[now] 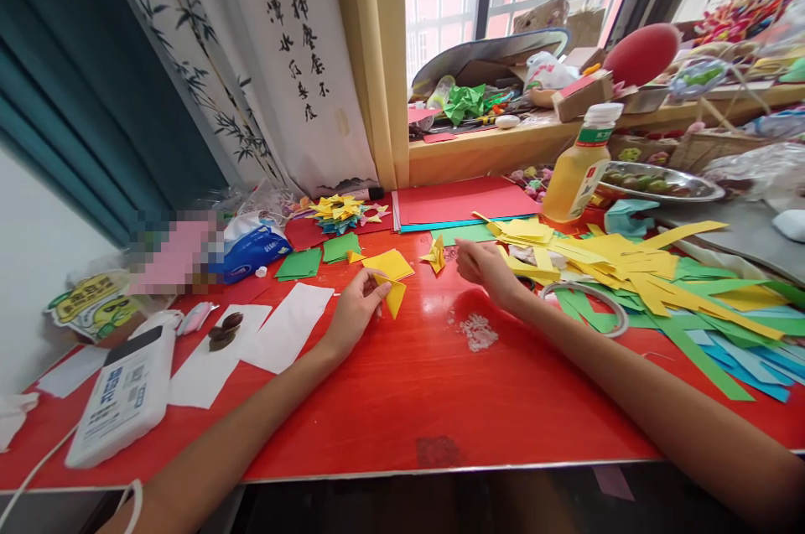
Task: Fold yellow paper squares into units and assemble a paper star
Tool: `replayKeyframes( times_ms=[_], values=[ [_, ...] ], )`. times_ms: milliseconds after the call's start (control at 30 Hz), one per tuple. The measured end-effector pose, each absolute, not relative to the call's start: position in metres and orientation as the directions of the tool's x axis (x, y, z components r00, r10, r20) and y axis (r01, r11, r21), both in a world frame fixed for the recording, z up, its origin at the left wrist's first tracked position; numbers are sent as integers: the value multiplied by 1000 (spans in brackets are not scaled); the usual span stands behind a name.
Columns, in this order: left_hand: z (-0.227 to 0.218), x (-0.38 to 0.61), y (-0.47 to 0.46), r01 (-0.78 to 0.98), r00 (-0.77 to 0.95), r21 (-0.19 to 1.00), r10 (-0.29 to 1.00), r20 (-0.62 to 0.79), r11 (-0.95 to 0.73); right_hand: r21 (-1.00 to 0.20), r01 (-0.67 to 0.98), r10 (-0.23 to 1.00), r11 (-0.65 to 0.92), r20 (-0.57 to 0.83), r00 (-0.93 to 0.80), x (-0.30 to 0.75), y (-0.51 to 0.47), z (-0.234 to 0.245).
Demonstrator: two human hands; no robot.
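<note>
My left hand (355, 312) pinches a small folded yellow paper (396, 298) between thumb and fingers, just above the red table. Right behind it lies a stack of yellow paper squares (391, 262). A folded yellow paper piece (434, 256) with pointed ends sits on the table between my hands. Beside that piece, on its right, is my right hand (485, 270), its fingers curled closed; whatever they may hold is hidden. In front of the right hand is a small patch of whitish bits (478, 332).
Yellow strips (635, 266), green and blue strips, and a tape roll (620, 320) lie right. Behind stand a juice bottle (582, 165) and red sheets (465, 200). Left are green squares (299, 264), a folded paper ring (340, 214), white papers (289, 326) and a white box (126, 396).
</note>
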State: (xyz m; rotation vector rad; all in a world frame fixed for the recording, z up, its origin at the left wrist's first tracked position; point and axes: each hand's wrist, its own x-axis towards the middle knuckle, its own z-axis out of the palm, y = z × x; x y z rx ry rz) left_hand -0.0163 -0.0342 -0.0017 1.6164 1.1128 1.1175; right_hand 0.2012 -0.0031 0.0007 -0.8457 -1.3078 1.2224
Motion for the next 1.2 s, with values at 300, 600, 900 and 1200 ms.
replayKeyframes(
  times_ms=[300, 600, 900, 1200],
  values=[
    [-6, -17, -33, 176, 217, 959, 959, 181, -221, -873, -363, 920, 326, 382, -90, 199, -16, 21],
    [-5, -16, -34, 243, 231, 934, 950, 208, -263, -983, 45, 898, 178, 143, -415, 180, 4, -10],
    [-2, -16, -38, 319, 252, 905, 946, 203, -280, -985, 109, 898, 136, 76, -434, 188, 5, -6],
    [0, -16, -40, 330, 276, 903, 943, 187, -276, -890, -388, 938, 240, 315, -144, 217, -2, 23]
  ],
)
